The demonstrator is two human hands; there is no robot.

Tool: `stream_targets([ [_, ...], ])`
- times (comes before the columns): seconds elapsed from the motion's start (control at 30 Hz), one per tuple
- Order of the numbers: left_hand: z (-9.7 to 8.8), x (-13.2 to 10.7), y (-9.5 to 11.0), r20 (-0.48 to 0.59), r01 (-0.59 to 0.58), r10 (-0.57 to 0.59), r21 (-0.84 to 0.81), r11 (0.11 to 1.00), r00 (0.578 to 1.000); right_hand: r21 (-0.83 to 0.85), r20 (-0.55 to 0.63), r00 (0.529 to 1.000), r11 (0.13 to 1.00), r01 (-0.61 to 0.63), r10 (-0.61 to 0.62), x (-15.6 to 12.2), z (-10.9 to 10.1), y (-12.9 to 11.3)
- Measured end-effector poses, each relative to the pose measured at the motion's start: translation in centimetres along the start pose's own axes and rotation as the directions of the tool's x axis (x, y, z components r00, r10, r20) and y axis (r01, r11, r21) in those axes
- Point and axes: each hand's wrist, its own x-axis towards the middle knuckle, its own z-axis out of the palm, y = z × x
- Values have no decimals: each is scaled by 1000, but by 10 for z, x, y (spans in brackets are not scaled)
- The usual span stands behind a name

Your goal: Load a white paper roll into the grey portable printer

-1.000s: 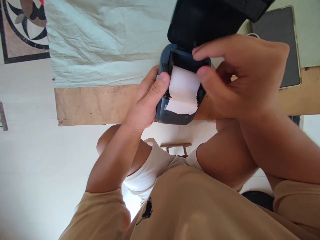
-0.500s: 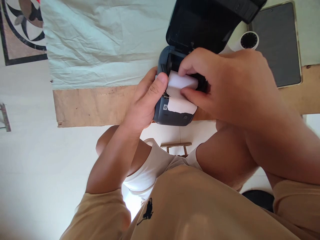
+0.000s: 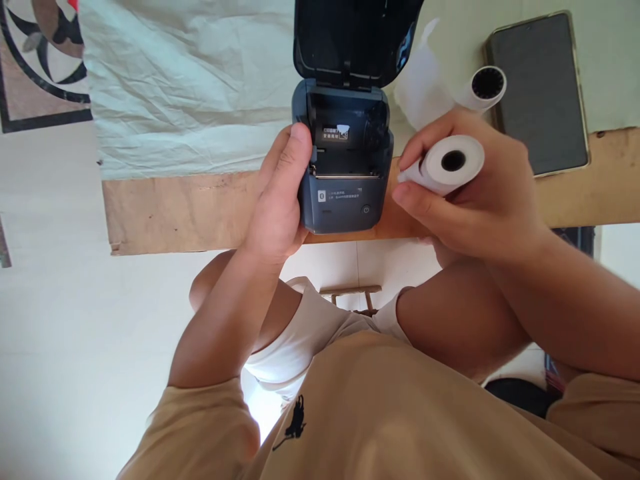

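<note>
the thumb and forefinger of the right hand (image 3: 493, 193) are close together at a white paper roll (image 3: 436, 172), whose narrow end points left between their tips; its dark core faces the viewer, right of the frame's centre. the left hand (image 3: 275, 200) has its thumb along the left side of a dark printer (image 3: 345, 207), gripping it; its other fingers are mostly hidden.

the printer is at upper centre, its lid (image 3: 355, 40) swung up to the top edge and its bay (image 3: 345, 140) without paper. just beyond the right hand, toward the upper right, lies a second roll (image 3: 469, 97), near a pale crumpled sheet (image 3: 424, 87) and a dark tablet (image 3: 540, 93).

a pale green cloth (image 3: 200, 87) covers the wooden table (image 3: 180, 210) at upper left, leaving the near edge bare.
</note>
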Motion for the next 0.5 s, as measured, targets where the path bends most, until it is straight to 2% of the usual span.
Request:
stream_targets([
  [0.07, -5, 2, -4, 59, -30, 30, 4, 1000, 998, -122, -34, 998, 992, 41, -45, -1, 1, 6],
  [0.17, -13, 5, -9, 91, -57, 61, -42, 997, 994, -243, -93, 991, 967, 76, -101, -3, 1, 15],
  [0.3, -17, 6, -12, 108, -61, 69, -80, 995, 992, -459, -86, 974, 876, 149, -211, -5, 3, 26],
  [0.4, -17, 7, -13, 115, -47, 59, -103, 994, 992, -493, -59, 978, 858, 146, -200, -6, 4, 26],
  [0.5, -18, 8, -15, 120, -60, 73, -108, 992, 990, -476, -53, 978, 866, 154, -203, -5, -3, 18],
])
